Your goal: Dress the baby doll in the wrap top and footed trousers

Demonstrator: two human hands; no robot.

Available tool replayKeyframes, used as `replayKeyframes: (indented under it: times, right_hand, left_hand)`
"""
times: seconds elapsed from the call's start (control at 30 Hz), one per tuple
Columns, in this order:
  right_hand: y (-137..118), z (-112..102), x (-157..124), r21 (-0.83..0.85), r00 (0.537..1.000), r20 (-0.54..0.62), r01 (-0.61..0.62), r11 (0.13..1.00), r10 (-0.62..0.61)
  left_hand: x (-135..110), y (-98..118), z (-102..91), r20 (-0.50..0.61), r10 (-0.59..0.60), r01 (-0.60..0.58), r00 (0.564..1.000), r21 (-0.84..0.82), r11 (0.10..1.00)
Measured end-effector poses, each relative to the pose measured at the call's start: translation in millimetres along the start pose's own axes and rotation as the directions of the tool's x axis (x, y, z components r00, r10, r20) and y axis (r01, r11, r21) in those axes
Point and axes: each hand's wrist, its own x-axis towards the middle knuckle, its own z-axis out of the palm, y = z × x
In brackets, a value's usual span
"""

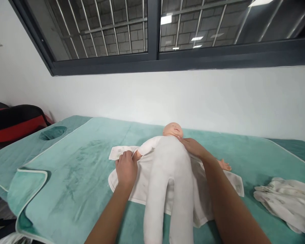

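A baby doll (168, 159) with a white body lies on its back, head (173, 129) toward the wall. Beneath it a white baby shirt (145, 189) is spread flat, with a printed sleeve (118, 152) out to the left. My left hand (127, 167) is closed around the doll's hand at that sleeve; the fingertips are hidden. At the doll's neck and shoulder, my right hand (193, 147) grips its upper body, fingers close together and partly hidden. The doll's other hand (224, 165) sticks out bare beyond my right forearm.
A crumpled white printed cloth (285, 200) lies at the right on the teal cover (73, 169). The cover has a round hollow (53, 133) at far left, near a black and red chair (17, 123). A white wall and a barred window (152, 61) stand behind.
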Motion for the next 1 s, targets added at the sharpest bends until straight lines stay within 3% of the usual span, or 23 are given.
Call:
replayKeyframes:
  times: [0.2, 0.37, 0.5, 0.7, 0.8, 0.9, 0.97, 1.0]
  right_hand:
    - [-14.7, -1.5, -13.9, 0.110, 0.997, -0.010, 0.076, 0.991, -0.075]
    - [-28.9, 5.7, -16.0, 0.065, 0.991, -0.016, 0.134, 0.989, -0.133]
    - [-33.3, 10.6, -16.8, -0.001, 0.985, 0.062, 0.159, 0.987, -0.159]
    - [-44.0, 24.0, -17.5, -0.047, 0.966, 0.034, 0.257, 0.965, -0.256]
    - [-44.3, 28.5, -15.3, -0.044, 0.971, 0.039, 0.239, 0.970, -0.238]
    - [-41.4, 30.0, -13.4, -0.036, 0.975, 0.039, 0.219, 0.975, -0.218]
    - [-39.8, 30.3, -13.2, -0.030, 0.976, 0.039, 0.215, 0.976, -0.213]
    - [-39.3, 30.2, -13.5, -0.022, 0.976, 0.042, 0.215, 0.976, -0.214]
  left_hand:
    - [19.3, 19.9, -0.4, 0.029, -0.131, 0.134, 0.991, -0.285, 0.949]
    - [38.7, 31.1, -9.1, 0.070, -0.225, 0.231, 0.972, -0.478, 0.848]
    - [47.5, 43.2, -14.7, 0.107, -0.146, 0.181, 0.984, -0.555, 0.812]
    - [50.5, 63.4, -21.7, 0.173, 0.003, 0.105, 0.985, -0.613, 0.783]
    - [44.8, 65.0, -42.1, 0.234, 0.068, 0.104, 0.970, -0.648, 0.754]
    - [29.5, 67.3, -81.1, 0.331, 0.161, 0.123, 0.930, -0.691, 0.713]
    - [16.0, 71.2, -110.2, 0.425, 0.260, 0.177, 0.867, -0.751, 0.636]
    - [9.5, 73.4, -122.6, 0.476, 0.335, 0.223, 0.813, -0.787, 0.576]
